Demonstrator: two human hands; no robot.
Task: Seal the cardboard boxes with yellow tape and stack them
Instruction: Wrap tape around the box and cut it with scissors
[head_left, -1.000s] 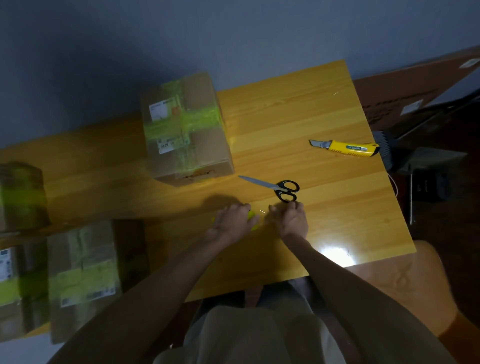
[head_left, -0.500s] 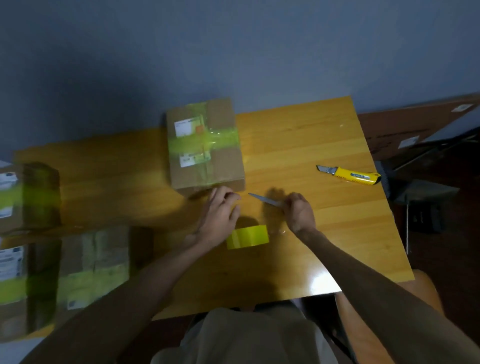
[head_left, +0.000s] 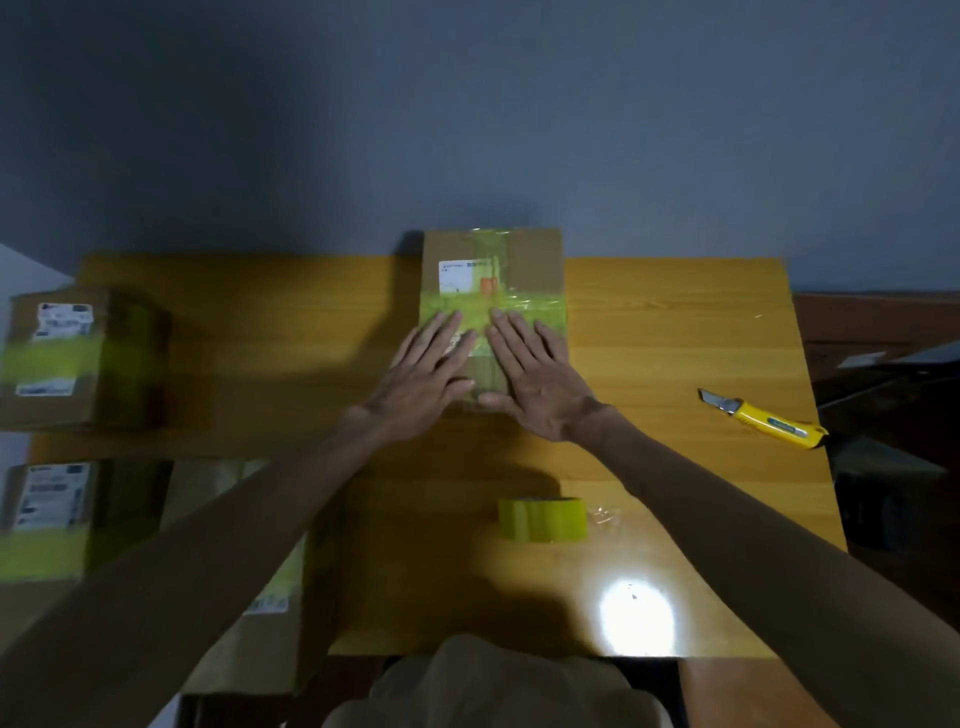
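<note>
Head-cam view, looking down on a wooden table (head_left: 675, 338). A cardboard box (head_left: 532, 260) is seen at the table's far edge, approx. centre, against a grey wall. It is crossed w/ bands of yellow tape (head_left: 537, 306), and a white label (head_left: 456, 278) is stuck on its top. Both hands are laid flat on the box top, side by side, fingers straight and spread, nothing gripped. The left hand (head_left: 423, 374) is pressed on the near-left part, the right hand (head_left: 535, 379) on the near-right, w/ fingertips reaching the crosswise band. A roll of yellow tape (head_left: 543, 519) is seen on the table nearer the person, apart from the box. A yellow utility knife (head_left: 763, 423) is laid near the table's right edge. At left, blurred, a far taped box (head_left: 67, 353) and a near taped box (head_left: 52, 519) are seen. A third box (head_left: 249, 629) is partly hidden under the left forearm.
</note>
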